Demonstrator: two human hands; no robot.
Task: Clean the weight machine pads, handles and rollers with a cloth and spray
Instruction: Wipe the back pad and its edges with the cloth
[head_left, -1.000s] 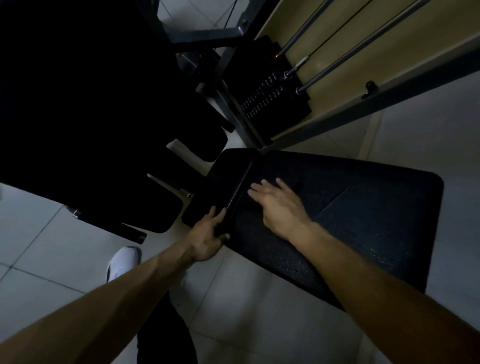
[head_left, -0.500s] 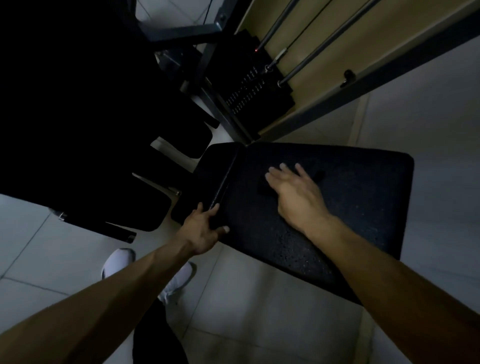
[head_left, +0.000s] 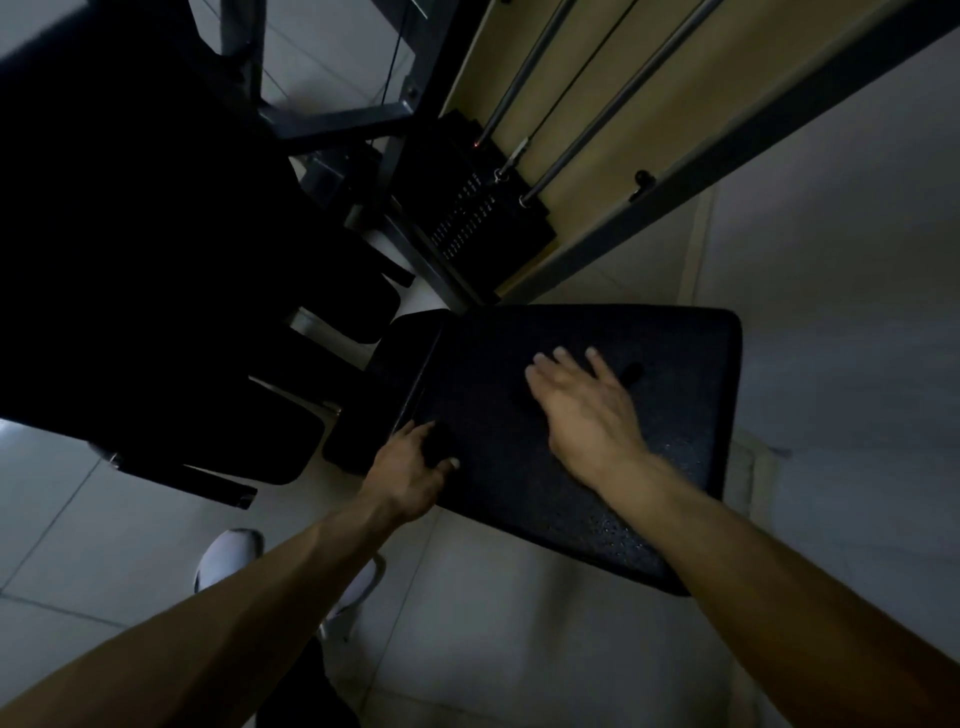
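While the weight machine (head_left: 353, 117) rises beyond both hands, its weight stack (head_left: 472, 208) and guide rods (head_left: 613, 109) well out past the fingertips, the part we are on is the broad black pad (head_left: 675, 441). It lies directly under our right hand, running out to that hand's right and back along the forearm. We judge the step to be the wiping of the pad's top. Our left hand (head_left: 410, 473), just left of the right wrist, grips the pad's near-left edge with thumb and fingers curled about it. That hold matters, since it steadies the cushion so the wiping hand can bear down without it rocking. Our right hand (head_left: 582, 410) lies flat and spread on the pad, fingers straight, clasping nothing. A dark patch (head_left: 631, 371) shows just past its little finger and may be the cloth pressed under the palm, but in this light we cannot tell. To do the step well we keep the palm flat and sweep in long overlapping strokes from the left hand's edge out to the far right side, carrying each stroke over the rim. Fine pale specks (head_left: 613, 530) beside our right forearm may be spray or only the pad's grain, so we pass over them too.
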